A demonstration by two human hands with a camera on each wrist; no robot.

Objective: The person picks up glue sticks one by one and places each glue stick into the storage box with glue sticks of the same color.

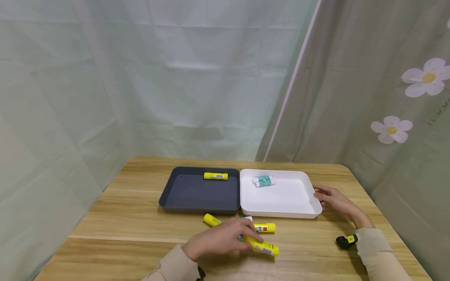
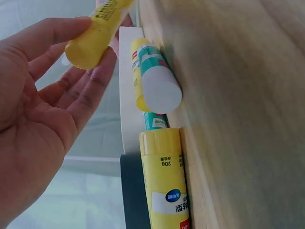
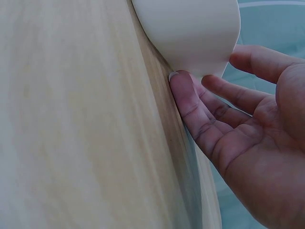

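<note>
Head view is showing the left hand (image 1: 230, 236) pinching a yellow plastic cylindrical glue stick (image 1: 267, 248) between thumb and fingers, at the near side of a white rectangular plastic tray (image 1: 281, 201). The right hand (image 1: 332, 200) is resting slightly spread fingers against this tray's right outer wall. As I am judging, the pinched stick could be slipping, because the fingers are gripping near one end only — or it could be knocking a loose yellow cylindrical stick (image 2: 164, 176) and a green-and-white cylindrical stick (image 2: 162, 90), both lying before the white tray and rolling easily. Too strong a push could be shifting a dark grey rectangular tray (image 1: 188, 195), adjoining on the left. Left wrist view is showing "20g" upside down on the loose yellow stick — and a red patch, partly cut off, seeming to read "deli".
</note>
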